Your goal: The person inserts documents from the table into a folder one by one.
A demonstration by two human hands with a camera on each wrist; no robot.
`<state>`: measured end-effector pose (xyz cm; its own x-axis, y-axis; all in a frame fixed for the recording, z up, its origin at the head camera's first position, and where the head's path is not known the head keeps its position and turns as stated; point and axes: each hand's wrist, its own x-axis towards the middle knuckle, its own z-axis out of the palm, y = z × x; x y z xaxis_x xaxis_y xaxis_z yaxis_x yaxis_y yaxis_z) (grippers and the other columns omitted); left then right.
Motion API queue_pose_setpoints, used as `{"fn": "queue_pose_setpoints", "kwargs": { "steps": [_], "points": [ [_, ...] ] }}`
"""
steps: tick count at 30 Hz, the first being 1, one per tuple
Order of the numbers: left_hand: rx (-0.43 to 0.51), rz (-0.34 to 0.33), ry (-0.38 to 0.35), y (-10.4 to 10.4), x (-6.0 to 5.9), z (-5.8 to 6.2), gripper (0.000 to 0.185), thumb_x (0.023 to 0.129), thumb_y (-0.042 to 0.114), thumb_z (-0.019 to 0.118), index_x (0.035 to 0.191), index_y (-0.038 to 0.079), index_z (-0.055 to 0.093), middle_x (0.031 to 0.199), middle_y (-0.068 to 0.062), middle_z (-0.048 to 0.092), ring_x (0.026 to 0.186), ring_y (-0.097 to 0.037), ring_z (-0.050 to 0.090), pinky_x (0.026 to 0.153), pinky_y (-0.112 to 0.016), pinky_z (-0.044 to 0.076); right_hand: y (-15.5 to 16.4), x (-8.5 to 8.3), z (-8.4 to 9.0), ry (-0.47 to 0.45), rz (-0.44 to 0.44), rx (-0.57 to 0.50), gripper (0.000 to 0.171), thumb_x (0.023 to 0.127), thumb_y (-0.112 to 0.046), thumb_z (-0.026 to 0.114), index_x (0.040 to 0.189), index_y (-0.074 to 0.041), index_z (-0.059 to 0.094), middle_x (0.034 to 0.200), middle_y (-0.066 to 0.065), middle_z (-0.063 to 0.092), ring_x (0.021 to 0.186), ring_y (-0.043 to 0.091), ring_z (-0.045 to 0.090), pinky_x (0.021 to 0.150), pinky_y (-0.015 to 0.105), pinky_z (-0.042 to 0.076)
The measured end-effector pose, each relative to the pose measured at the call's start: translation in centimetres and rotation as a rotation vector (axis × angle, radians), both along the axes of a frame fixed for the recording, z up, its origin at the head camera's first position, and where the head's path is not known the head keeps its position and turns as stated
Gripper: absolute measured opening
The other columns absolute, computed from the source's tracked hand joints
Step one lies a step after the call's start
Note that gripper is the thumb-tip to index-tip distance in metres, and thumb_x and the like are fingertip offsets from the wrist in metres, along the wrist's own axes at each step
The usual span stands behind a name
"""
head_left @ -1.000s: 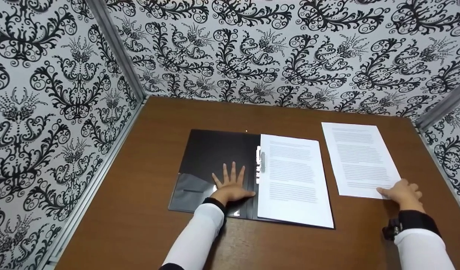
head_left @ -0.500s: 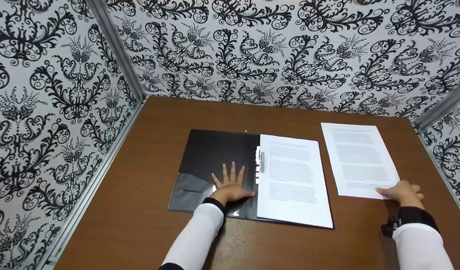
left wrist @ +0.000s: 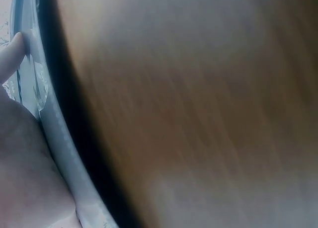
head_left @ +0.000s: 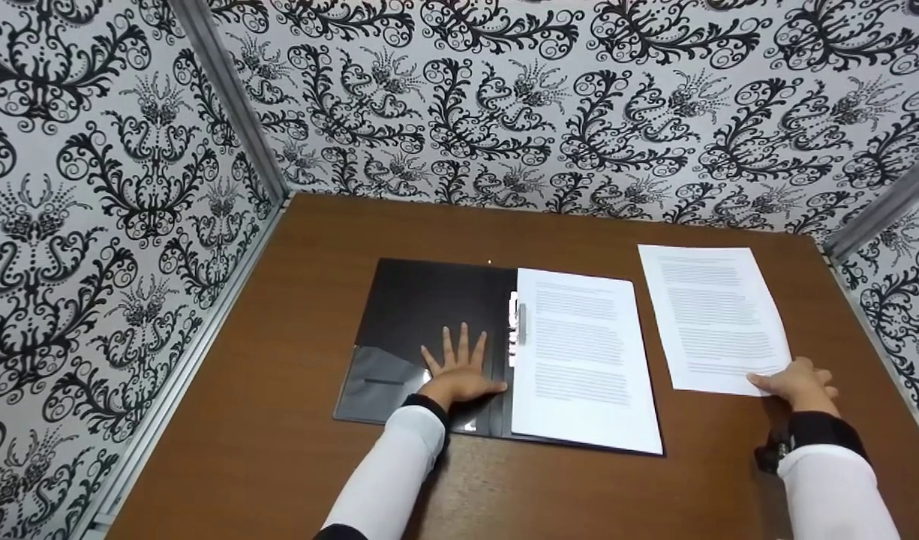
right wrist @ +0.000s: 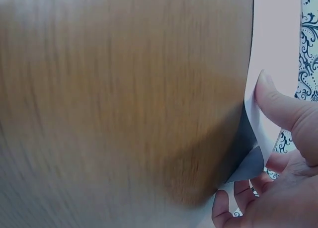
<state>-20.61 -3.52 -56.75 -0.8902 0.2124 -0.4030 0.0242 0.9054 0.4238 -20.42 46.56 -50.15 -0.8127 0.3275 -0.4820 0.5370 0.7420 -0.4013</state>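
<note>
From the head camera I see my left hand (head_left: 459, 371) lying flat on the open black folder (head_left: 421, 315), fingers straight and spread, palm pressing the inner cover. Just right of its thumb sits the folder's clip (head_left: 521, 324), and past that a white printed page (head_left: 579, 356) lies in the folder's right half. My right hand (head_left: 797, 384) is at the near right corner of a loose sheet (head_left: 710, 315), a white page of grey text lines lying flat on the brown table (head_left: 279, 420), well apart from the folder. The thumb rests on top of that corner; the other fingers curl by its edge.

From the left wrist I see only a fingertip (left wrist: 12, 54) against the folder's glossy edge and blurred wood.

From the right wrist the thumb (right wrist: 278, 101) presses on the sheet's corner (right wrist: 253, 133), which is lifted slightly, with fingers curled beneath: a pinch.
</note>
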Motion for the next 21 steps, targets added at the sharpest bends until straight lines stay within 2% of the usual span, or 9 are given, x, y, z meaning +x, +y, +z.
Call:
{"fn": "queue_pose_setpoints", "kwargs": {
  "steps": [10,17,21],
  "points": [
    [0.006,-0.010,0.007,-0.1,0.2,0.7,0.105,0.080,0.068,0.059,0.157,0.029,-0.001,0.161,-0.005,-0.024,0.142,-0.036,-0.033,0.101,-0.072,-0.024,-0.8,-0.2,0.3,-0.015,-0.086,-0.024,0.100,0.085,-0.033,0.069,0.133,0.027,0.004,0.123,0.052,0.012,0.112,0.060,0.018,0.098,0.067,0.025],
    [0.015,-0.007,-0.003,-0.2,0.1,0.6,0.105,0.081,0.067,0.060,0.157,0.029,-0.002,0.160,-0.005,-0.026,0.141,-0.036,-0.034,0.100,-0.071,-0.025,-1.8,-1.1,0.5,0.007,-0.061,0.031,0.086,0.085,-0.018,0.066,0.129,0.029,0.008,0.123,0.053,0.014,0.111,0.058,0.019,0.098,0.067,0.027],
    [0.008,-0.012,-0.011,-0.1,0.1,0.3,0.106,0.080,0.068,0.059,0.156,0.029,-0.004,0.160,-0.005,-0.026,0.141,-0.036,-0.034,0.101,-0.071,-0.024,-1.6,-1.1,0.4,0.019,-0.040,0.046,0.089,0.083,-0.017,0.068,0.129,0.028,0.007,0.125,0.053,0.015,0.115,0.060,0.019,0.101,0.069,0.025]
  ]
}}
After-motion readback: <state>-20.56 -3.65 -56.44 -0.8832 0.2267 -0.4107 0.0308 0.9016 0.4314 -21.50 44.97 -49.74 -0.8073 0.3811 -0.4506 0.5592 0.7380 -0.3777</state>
